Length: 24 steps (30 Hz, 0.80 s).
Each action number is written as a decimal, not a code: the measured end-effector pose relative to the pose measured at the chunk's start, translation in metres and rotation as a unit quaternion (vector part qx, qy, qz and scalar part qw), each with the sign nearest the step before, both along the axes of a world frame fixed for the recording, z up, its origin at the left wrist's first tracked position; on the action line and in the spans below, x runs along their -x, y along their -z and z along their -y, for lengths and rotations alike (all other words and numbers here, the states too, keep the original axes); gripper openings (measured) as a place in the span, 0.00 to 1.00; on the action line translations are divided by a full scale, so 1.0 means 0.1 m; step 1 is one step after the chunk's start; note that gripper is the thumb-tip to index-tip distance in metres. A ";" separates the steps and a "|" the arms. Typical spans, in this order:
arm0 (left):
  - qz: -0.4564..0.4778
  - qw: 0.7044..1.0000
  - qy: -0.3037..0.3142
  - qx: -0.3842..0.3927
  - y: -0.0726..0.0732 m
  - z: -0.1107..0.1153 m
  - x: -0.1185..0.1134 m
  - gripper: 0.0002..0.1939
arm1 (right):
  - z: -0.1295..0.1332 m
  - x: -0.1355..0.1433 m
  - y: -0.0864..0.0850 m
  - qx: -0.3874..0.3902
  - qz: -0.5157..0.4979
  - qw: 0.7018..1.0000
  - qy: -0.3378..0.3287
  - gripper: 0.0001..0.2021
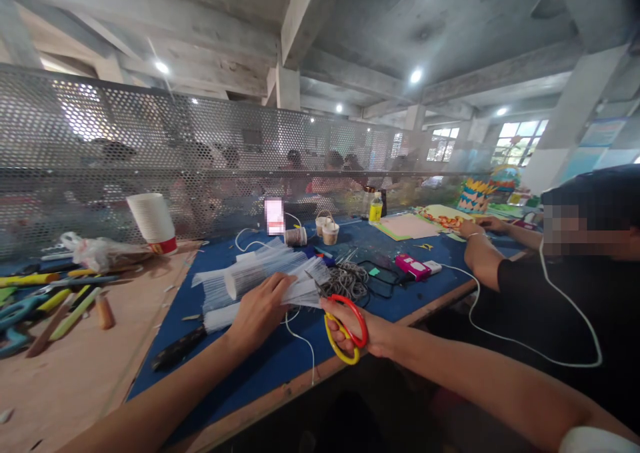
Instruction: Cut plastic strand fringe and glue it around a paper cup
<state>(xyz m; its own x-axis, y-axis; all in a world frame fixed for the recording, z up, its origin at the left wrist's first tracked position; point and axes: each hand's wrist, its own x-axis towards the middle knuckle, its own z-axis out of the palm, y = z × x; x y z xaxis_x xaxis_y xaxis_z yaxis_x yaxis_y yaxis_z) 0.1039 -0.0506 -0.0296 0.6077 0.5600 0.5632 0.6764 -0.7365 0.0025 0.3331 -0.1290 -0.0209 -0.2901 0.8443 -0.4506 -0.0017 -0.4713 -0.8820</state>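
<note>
- Both forearms are nearest the camera and are cut off by the frame; at the lower right corner, only part of a white item (597,441) is shown beside the right elbow.
- Left hand (263,310): laid palm down on a translucent white mesh sheet (273,266), fingers extended close together. The thumb and palm are hidden; whether the sheet is gripped cannot be told.
- Right hand (344,321): closed around the scissors (361,325), fingers passed through the red and yellow handles. The blades are directed toward the sheet's right edge and are hard to make out; their opening cannot be determined.
- Sheet: spread on the blue-topped bench (275,366), partly covered by the left hand. A white roll (231,285) is seen at its left part.
- Black handle (179,348): positioned left of the left hand; its far end is not clearly visible.
- Grey cord (350,281): heaped just beyond the scissors, individual strands indistinct.
- Phone (275,216): screen obscured by pixelation.
- Co-worker (565,306): cut off at the right; the fingers are partly hidden.
- Perforated partition (220,140): figures behind it are blurred.
</note>
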 end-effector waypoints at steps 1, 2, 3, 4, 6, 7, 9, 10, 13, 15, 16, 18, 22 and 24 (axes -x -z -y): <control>-0.009 1.000 -0.004 0.004 0.00 0.00 0.00 0.21 | -0.01 -0.01 0.01 0.008 -0.005 1.000 -0.004 0.28; -0.018 1.000 -0.004 0.004 0.01 -0.01 0.01 0.19 | -0.01 -0.02 0.02 0.016 -0.009 1.000 -0.009 0.29; -0.026 1.000 -0.001 0.000 0.01 -0.01 0.02 0.18 | -0.02 -0.03 0.03 0.023 -0.011 1.000 -0.016 0.30; -0.032 0.999 0.004 -0.006 0.01 -0.01 0.02 0.18 | -0.02 -0.05 0.02 0.027 -0.011 0.999 -0.025 0.32; -0.037 0.999 0.015 -0.026 0.01 -0.01 0.03 0.18 | 0.00 -0.07 -0.01 0.031 -0.009 0.999 -0.043 0.34; -0.038 0.998 0.019 -0.037 0.00 0.00 0.04 0.19 | 0.01 -0.08 -0.04 0.031 -0.006 0.998 -0.051 0.35; -0.039 0.997 0.027 -0.054 -0.01 0.01 0.04 0.19 | 0.04 -0.09 -0.10 0.039 0.001 0.997 -0.060 0.36; -0.040 0.997 0.030 -0.059 -0.01 0.02 0.04 0.18 | 0.05 -0.09 -0.13 0.045 0.004 0.997 -0.061 0.37; -0.046 0.995 0.044 -0.071 -0.03 0.05 0.04 0.19 | 0.05 -0.08 -0.18 0.056 0.012 0.996 -0.062 0.37; -0.047 0.994 0.058 -0.080 -0.04 0.06 0.04 0.19 | 0.03 -0.07 -0.18 0.055 0.012 0.996 -0.065 0.38; -0.046 0.993 0.065 -0.083 -0.05 0.06 0.03 0.19 | 0.02 -0.06 -0.17 0.053 0.011 0.996 -0.068 0.38; -0.040 0.992 0.074 -0.089 -0.05 0.05 0.04 0.19 | 0.00 -0.05 -0.15 0.053 0.009 0.996 -0.076 0.38; -0.024 0.993 0.062 -0.095 -0.07 0.03 0.06 0.19 | 0.00 -0.07 -0.13 0.058 0.004 0.994 -0.090 0.39; -0.016 0.994 0.053 -0.096 -0.07 0.02 0.07 0.18 | 0.03 -0.10 -0.12 0.061 0.004 0.993 -0.096 0.40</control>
